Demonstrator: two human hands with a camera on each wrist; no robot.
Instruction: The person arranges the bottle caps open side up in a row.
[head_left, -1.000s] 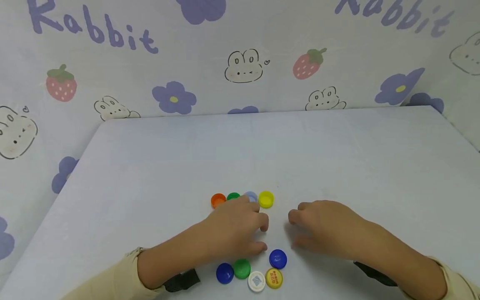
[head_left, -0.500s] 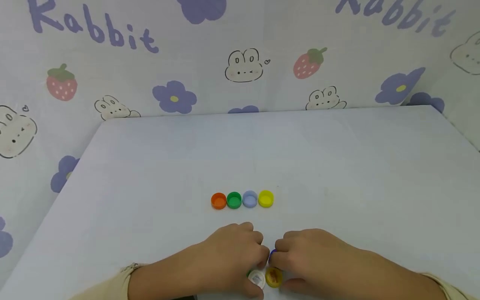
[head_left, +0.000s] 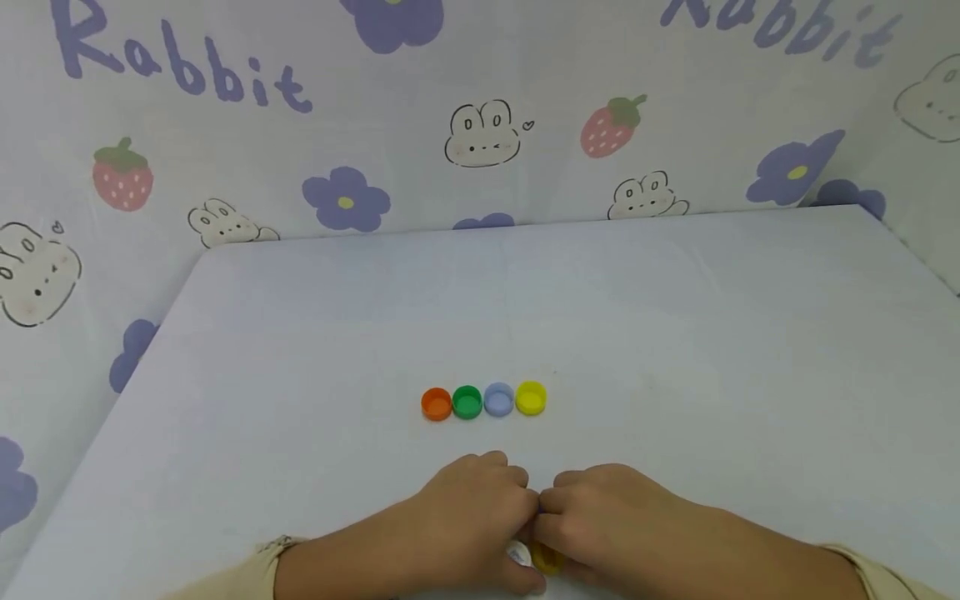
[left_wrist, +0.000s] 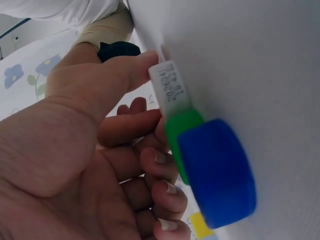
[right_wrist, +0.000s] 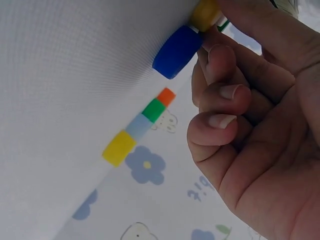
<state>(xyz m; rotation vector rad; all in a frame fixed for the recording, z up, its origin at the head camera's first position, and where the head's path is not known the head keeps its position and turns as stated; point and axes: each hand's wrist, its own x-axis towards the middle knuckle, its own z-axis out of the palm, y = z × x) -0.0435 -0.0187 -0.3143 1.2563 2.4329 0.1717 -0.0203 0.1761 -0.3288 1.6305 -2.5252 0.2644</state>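
My left hand [head_left: 476, 521] and right hand [head_left: 611, 521] meet low in the head view, over a cluster of bottle caps. In the left wrist view, the left thumb and index finger pinch a white cap [left_wrist: 169, 87] with printed digits on its side. A green cap [left_wrist: 182, 137] and a blue cap [left_wrist: 217, 172] lie beside it. The right thumb and index finger are around a gold-yellow cap [right_wrist: 204, 15], with another blue cap [right_wrist: 177, 52] next to it. From the head, only parts of the white cap [head_left: 518, 552] and gold-yellow cap [head_left: 547, 558] show.
Beyond the hands, a row of caps stands side by side on the white table [head_left: 300, 333]: orange [head_left: 437, 405], green [head_left: 467, 402], light blue [head_left: 498, 400] and yellow [head_left: 531, 398]. A cloth printed with rabbits [head_left: 483, 137] hangs behind the table.
Both hands have come back from near the cap row, down onto the front cluster. Their fingers have closed in around the white and gold-yellow caps. The far row stays put.
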